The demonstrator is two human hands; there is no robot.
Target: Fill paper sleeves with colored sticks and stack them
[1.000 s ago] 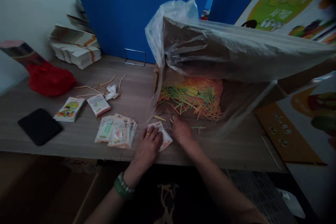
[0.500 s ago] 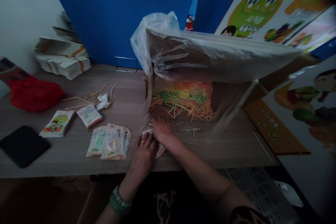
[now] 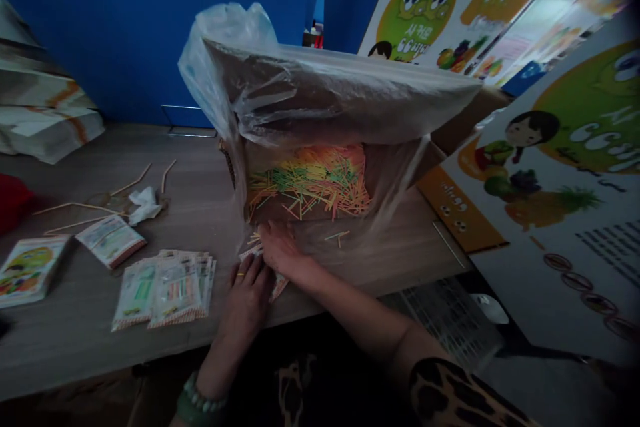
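Observation:
My left hand (image 3: 249, 290), with a ring and a green bracelet, presses its bent fingers on a small packet (image 3: 279, 288) with a checked orange edge. Against it, my right hand (image 3: 280, 248) is closed, its fingertips at the packet's far end. A few thin yellowish sticks (image 3: 254, 238) poke out at those fingertips; the packet's mouth is hidden. Just beyond lies a heap of short coloured sticks (image 3: 320, 180), green, yellow and orange, inside a cardboard box (image 3: 395, 163) tipped toward me and lined with clear plastic (image 3: 310, 107). Filled packets (image 3: 175, 290) lie left of my left hand.
Leftward are a banded packet stack (image 3: 111, 240), printed cards (image 3: 31, 270), crumpled tissue (image 3: 145, 205) and long bent sticks (image 3: 131, 181). Folded cartons (image 3: 47, 117) stand behind, near a wire stand (image 3: 187, 121). Large printed boxes (image 3: 550, 167) border the right; a white mouse (image 3: 489, 308) sits below.
My view has turned right, so everything sits further left in the picture. Both hands stay at the packet, and more sticks show at my right fingertips.

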